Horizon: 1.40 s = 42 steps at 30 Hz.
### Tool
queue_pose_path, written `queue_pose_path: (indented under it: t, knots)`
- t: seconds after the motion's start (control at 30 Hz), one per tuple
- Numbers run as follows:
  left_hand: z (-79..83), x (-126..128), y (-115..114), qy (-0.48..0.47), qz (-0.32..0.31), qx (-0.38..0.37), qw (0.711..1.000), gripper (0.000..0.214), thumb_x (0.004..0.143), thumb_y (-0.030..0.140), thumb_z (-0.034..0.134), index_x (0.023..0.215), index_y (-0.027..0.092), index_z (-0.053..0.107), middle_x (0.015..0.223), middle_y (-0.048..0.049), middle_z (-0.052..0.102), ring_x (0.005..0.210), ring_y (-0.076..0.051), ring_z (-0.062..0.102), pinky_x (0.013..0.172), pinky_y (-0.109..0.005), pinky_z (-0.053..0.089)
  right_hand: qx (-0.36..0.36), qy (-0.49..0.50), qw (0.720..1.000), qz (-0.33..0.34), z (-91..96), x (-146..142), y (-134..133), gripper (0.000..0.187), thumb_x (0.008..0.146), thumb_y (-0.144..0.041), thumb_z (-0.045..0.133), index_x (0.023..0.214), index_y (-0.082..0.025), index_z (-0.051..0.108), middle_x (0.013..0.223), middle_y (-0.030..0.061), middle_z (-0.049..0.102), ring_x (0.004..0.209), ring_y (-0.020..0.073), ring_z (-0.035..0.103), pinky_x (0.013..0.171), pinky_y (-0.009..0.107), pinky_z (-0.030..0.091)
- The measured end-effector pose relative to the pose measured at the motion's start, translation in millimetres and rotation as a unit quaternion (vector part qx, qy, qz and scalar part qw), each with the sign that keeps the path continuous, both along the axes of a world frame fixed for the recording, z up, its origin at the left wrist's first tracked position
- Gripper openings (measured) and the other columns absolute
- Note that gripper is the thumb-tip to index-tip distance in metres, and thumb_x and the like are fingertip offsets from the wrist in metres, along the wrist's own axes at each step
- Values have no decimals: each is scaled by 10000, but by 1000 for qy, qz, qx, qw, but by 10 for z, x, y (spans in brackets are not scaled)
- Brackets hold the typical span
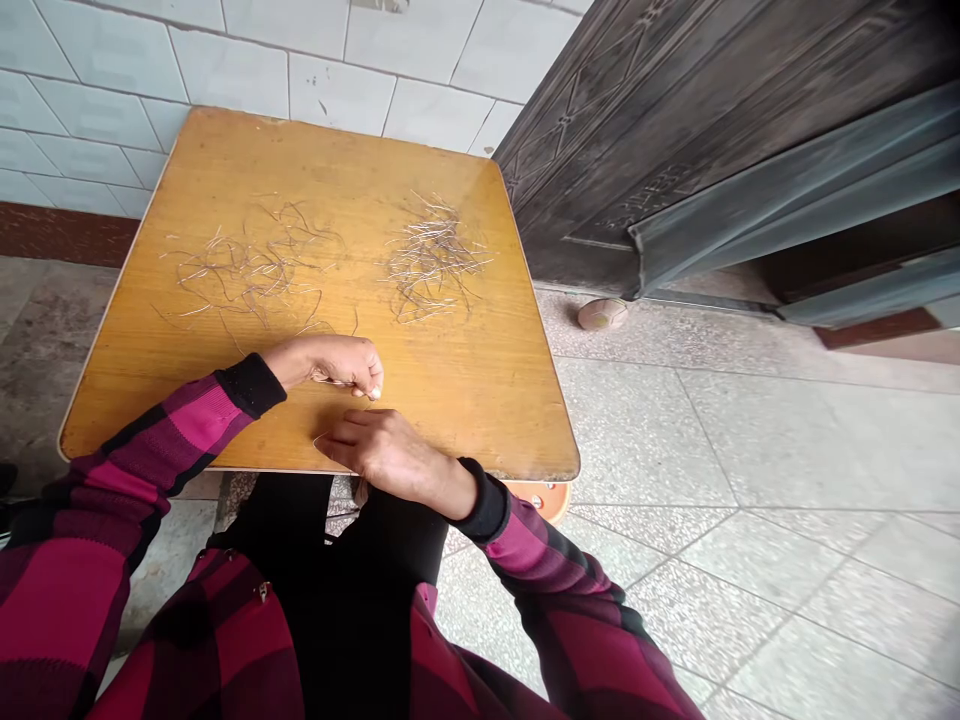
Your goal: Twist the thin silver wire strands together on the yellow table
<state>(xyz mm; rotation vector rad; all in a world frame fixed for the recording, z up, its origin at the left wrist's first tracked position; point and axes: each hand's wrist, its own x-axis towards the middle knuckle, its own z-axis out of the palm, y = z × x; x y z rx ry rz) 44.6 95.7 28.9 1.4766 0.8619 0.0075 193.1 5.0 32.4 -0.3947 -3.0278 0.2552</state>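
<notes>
Right hand (pixel 386 450): fingers together on thin strand (pixel 318 441), its visible end curving leftward | Left hand (pixel 337 358): just beyond, fingers pinched together, contents unclear; nearer loose strand pile (pixel 259 266).

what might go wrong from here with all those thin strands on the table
The left hand and its black cuff are close to the scattered left heap, so moving that arm might drag strands along. The right hand is near the front edge of the table, so the thin strand beside it could slip off. Strands in the right heap cross, so pulling one may bring others.
</notes>
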Motion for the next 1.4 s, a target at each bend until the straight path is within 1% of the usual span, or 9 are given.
queue_pose_path:
  t: [0.17,0.37,0.63,0.77,0.87,0.93,1.07,1.13,1.4]
  knots:
    - [2,-23,27,-22,-44,77,996,70,606,131,583,557,144,633,501,25,534,498,-91,439,506,-223,297,27,3,999,-44,-63,-1,-43,229,956,-111,475,1106,-140,644,888,68,657,766,171,587,621,287,432]
    - [66,-22,49,26,-49,269,962,131,671,132,566,667,142,697,579,25,617,528,-86,476,523,-213,295,34,52,994,-95,-163,140,-75,214,971,-131,467,1082,-145,650,870,56,647,754,163,565,619,277,428]
    - [-32,151,42,21,59,390,919,131,784,160,584,821,129,706,771,-31,702,688,-135,601,654,-240,418,12,37,983,-177,-160,348,12,178,942,-121,524,1041,-164,665,884,56,647,780,162,581,610,265,416]
    - [12,1,10,-4,127,512,849,163,822,228,611,934,129,675,1013,-97,678,952,-194,613,869,-330,460,-17,31,980,-195,-126,331,49,170,949,-128,513,1022,-159,664,871,57,640,744,145,572,607,258,392]
    - [143,-182,-167,26,211,557,803,128,854,225,560,889,151,659,967,-76,667,905,-185,604,820,-318,464,-38,46,976,-211,-102,298,69,157,957,-160,512,986,-162,666,838,47,630,714,131,558,594,252,362]
    - [209,-277,-341,78,220,529,816,163,869,229,527,777,162,643,786,-36,653,733,-155,581,705,-282,441,-38,54,971,-229,-90,286,84,155,955,-175,517,975,-167,670,811,37,620,690,127,542,578,255,336]
    - [188,-331,-625,114,119,337,927,325,880,294,504,594,161,581,546,8,583,524,-109,517,555,-237,365,-24,64,967,-246,-75,274,104,160,948,-178,521,940,-171,681,785,29,605,651,117,500,557,259,293]
    - [141,-310,-680,102,90,256,957,376,890,335,475,570,161,567,507,11,562,492,-104,513,527,-229,359,-18,76,966,-245,-66,262,101,181,958,-189,505,927,-173,682,764,24,590,636,111,481,549,258,277]
    - [79,-277,-670,18,107,183,977,289,861,306,426,619,178,519,536,22,544,464,-91,467,498,-224,359,-57,129,958,-249,-21,244,87,233,967,-211,479,901,-156,695,771,38,615,663,122,544,568,237,351]
